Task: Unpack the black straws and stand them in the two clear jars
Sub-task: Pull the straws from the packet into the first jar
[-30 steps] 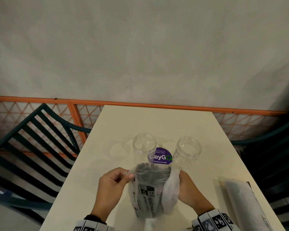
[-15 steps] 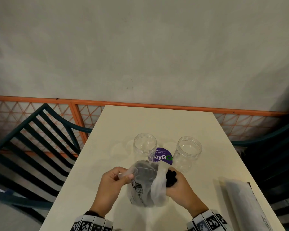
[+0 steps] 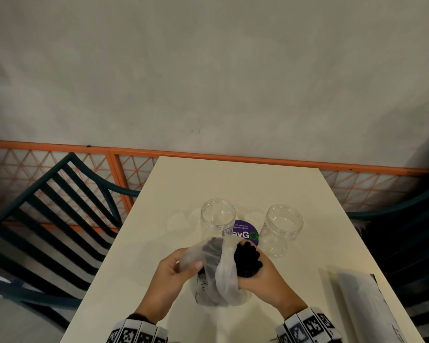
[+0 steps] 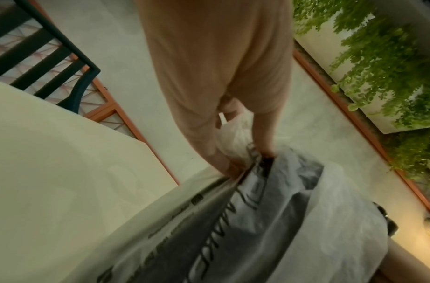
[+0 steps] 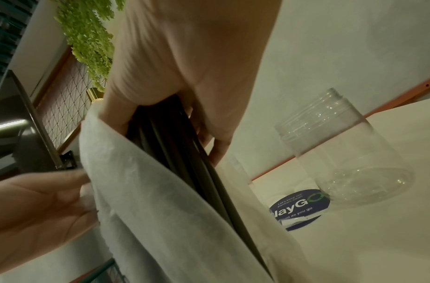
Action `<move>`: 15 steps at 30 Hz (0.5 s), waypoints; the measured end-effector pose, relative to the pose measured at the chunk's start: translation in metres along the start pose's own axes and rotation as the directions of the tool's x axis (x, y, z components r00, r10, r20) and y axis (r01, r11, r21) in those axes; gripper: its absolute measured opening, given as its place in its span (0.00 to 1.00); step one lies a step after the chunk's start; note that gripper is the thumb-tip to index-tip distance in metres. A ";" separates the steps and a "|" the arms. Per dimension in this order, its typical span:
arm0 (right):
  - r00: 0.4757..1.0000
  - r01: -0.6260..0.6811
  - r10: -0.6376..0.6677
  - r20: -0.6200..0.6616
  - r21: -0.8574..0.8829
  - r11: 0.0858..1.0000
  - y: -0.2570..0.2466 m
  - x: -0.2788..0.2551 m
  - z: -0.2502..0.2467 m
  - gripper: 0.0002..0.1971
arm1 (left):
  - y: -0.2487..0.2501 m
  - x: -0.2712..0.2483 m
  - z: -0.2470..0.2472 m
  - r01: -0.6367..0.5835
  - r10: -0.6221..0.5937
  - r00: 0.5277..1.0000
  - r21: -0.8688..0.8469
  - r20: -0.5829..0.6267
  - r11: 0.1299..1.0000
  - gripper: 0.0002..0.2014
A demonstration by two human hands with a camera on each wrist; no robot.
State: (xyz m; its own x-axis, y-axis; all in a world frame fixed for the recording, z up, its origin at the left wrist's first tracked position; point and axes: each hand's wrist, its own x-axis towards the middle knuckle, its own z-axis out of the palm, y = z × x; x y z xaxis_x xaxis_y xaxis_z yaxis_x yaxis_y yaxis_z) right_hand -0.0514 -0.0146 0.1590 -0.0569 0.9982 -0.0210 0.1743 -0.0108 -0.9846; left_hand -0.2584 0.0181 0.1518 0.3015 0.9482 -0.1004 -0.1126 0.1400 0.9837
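Black plastic straws (image 3: pixel 247 259), bunched together, rise from a translucent white plastic bag (image 3: pixel 223 276) printed with dark lettering, held upright on a cream counter (image 3: pixel 233 189). The person's right hand (image 3: pixel 263 280) has its grip wrapped around the bundle near the exposed upper ends, fingers curled about the stems, as the right wrist view confirms. The left hand (image 3: pixel 170 280) pinches the bag's loose edge between thumb and fingers, peeling the film aside. Two wide-mouthed clear plastic jars (image 3: pixel 218 219) (image 3: pixel 281 230) stand open and empty just beyond, a round purple sticker (image 3: pixel 245 232) on the counter between them. A second pale wrapped package (image 3: pixel 362 305) lies at the right edge.

The straws look light, smooth and thin-walled, so they would likely slip from a loose hold or kink under a hard squeeze; a firm grip around the middle of the bundle should keep them aligned. The filmy bag appears limp and clingy and may drag upward with them.
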 end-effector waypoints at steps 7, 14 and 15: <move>0.998 0.053 -0.054 -0.014 -0.081 0.995 -0.007 0.004 0.006 0.33 | -0.010 0.005 0.007 0.056 -0.079 0.978 -0.122 -0.192 0.991 0.05; 0.999 0.041 -0.041 0.000 -0.079 0.996 -0.011 0.012 0.012 0.32 | 0.008 0.002 0.003 0.070 -0.073 0.997 -0.101 -0.023 0.992 0.16; 0.999 0.036 -0.036 0.008 -0.077 0.996 -0.009 0.013 0.013 0.32 | 0.009 0.002 0.004 0.067 -0.068 0.997 -0.048 -0.026 0.997 0.19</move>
State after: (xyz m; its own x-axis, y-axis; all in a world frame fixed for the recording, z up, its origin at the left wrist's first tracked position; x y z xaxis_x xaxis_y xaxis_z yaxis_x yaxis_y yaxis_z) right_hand -0.0661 -0.0025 0.1658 -0.0708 0.9974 0.0130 0.2478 0.0302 -0.9683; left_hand -0.2553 0.0199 0.1608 0.2839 0.9434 -0.1714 -0.1369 0.2168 0.9666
